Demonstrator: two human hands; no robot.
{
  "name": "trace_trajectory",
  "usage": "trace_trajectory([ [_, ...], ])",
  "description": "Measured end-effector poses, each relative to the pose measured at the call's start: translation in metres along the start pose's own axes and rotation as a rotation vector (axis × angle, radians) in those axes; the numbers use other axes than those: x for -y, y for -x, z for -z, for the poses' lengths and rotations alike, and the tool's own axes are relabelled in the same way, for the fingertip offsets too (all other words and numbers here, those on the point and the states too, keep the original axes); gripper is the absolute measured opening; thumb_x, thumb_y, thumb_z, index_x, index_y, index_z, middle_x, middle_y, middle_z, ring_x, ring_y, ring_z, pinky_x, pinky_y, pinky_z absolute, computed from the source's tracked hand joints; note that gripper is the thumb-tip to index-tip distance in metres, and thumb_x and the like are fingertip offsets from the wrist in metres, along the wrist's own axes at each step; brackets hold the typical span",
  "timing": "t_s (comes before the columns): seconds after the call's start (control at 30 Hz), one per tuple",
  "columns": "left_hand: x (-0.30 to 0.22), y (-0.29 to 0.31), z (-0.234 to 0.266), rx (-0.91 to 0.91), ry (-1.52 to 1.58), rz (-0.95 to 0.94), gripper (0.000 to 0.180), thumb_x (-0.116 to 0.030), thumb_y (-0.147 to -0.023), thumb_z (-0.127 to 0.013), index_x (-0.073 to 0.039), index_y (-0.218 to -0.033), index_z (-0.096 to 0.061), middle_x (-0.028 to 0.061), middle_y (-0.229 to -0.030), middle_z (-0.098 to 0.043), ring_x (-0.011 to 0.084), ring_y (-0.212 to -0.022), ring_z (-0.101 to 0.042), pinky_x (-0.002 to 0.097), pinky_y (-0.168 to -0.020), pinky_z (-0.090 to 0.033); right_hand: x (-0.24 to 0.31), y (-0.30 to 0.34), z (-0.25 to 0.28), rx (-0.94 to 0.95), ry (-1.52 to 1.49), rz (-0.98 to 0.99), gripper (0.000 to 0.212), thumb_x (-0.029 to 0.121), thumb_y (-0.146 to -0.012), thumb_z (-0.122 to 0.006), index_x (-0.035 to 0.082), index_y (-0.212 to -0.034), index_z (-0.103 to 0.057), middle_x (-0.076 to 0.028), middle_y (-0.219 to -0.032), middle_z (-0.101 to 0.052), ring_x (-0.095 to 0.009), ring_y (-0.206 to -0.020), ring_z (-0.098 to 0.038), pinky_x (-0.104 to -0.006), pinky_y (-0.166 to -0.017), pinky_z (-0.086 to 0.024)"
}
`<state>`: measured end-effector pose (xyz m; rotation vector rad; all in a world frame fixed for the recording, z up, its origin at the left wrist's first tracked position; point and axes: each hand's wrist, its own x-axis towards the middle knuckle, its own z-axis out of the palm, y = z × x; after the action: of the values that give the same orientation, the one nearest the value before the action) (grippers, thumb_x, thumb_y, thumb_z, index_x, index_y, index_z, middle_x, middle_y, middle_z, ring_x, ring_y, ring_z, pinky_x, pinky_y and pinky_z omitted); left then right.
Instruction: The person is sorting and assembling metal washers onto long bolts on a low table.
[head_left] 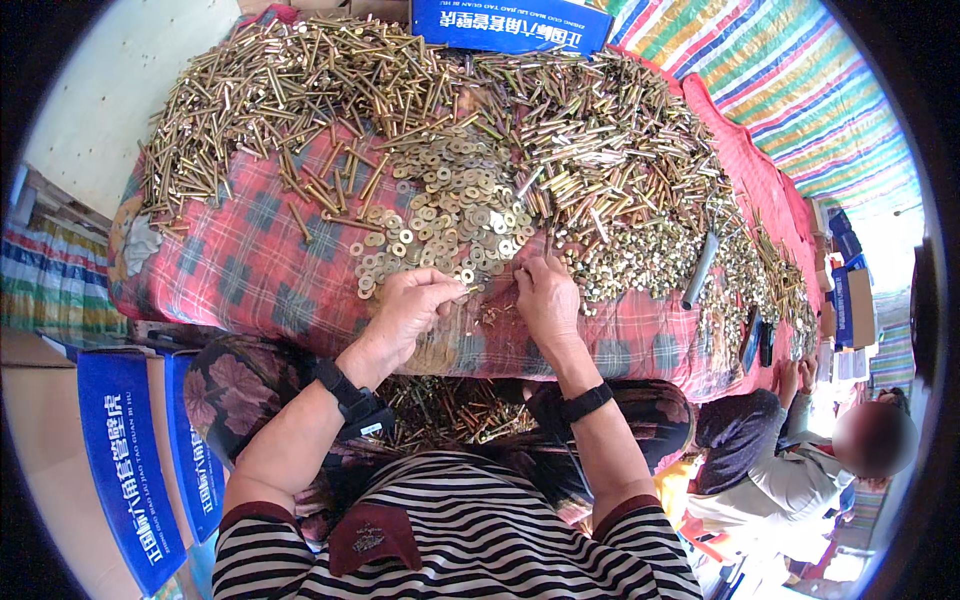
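My left hand (pixel 412 308) is closed in a pinch at the near edge of a heap of flat washers (pixel 450 200). Whatever lies between its fingertips is too small to make out. Just to its right, my right hand (pixel 547 302) has its fingers curled together where the washers meet the metal sleeves (pixel 610 150). A thin dark piece shows above those fingertips, its kind unclear. Long brass-coloured bolts (pixel 290 90) lie heaped at the far left. Small nuts (pixel 630 265) are piled right of my right hand.
A red plaid cloth (pixel 220 265) covers the work surface. At the far edge sits a blue box (pixel 510 28); cartons (pixel 125 470) stand at left. A grey tube (pixel 702 270) lies among the nuts. Below the near edge are more bolts (pixel 455 415). Another person (pixel 800 480) sits at right.
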<state>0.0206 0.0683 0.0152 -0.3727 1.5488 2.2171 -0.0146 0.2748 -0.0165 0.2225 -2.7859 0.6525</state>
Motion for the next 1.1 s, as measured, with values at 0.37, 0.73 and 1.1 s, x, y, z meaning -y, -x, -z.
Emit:
trace_trajectory([
  [0.37, -0.008, 0.002, 0.006, -0.01, 0.061, 0.034, 0.008, -0.012, -0.078, -0.066, -0.008, -0.073, -0.06, -0.0039, -0.059, -0.049, 0.0023, -0.046, -0.036, 0.0185, -0.042, -0.022, 0.054, 0.019, 0.029, 0.328, -1.263, -0.406, 0.013, 0.002, -0.09, -0.059, 0.002, -0.103, -0.061, -0.002, -0.084, -0.065, -0.008, -0.074, -0.061, -0.0227, -0.069, -0.05],
  [0.73, -0.008, 0.007, 0.01, 0.05, -0.013, -0.022, 0.007, -0.009, -0.078, -0.066, -0.006, -0.074, -0.062, -0.0036, -0.059, -0.05, 0.0036, -0.049, -0.039, 0.0195, -0.045, -0.026, 0.063, 0.03, 0.03, 0.321, -1.163, -0.264, 0.007, 0.003, -0.091, -0.059, 0.001, -0.097, -0.061, 0.0, -0.078, -0.062, -0.006, -0.069, -0.056, -0.0213, -0.062, -0.047],
  [1.1, -0.011, 0.013, 0.006, 0.115, -0.142, -0.196, 0.009, -0.007, -0.078, -0.067, -0.005, -0.07, -0.063, -0.0036, -0.061, -0.054, 0.0032, -0.055, -0.044, 0.0195, -0.051, -0.032, 0.072, 0.028, 0.038, 0.131, -0.748, -0.082, 0.038, 0.034, -0.095, -0.056, 0.001, -0.076, -0.059, -0.011, -0.057, -0.052, -0.014, -0.053, -0.051, -0.0345, -0.051, -0.042],
])
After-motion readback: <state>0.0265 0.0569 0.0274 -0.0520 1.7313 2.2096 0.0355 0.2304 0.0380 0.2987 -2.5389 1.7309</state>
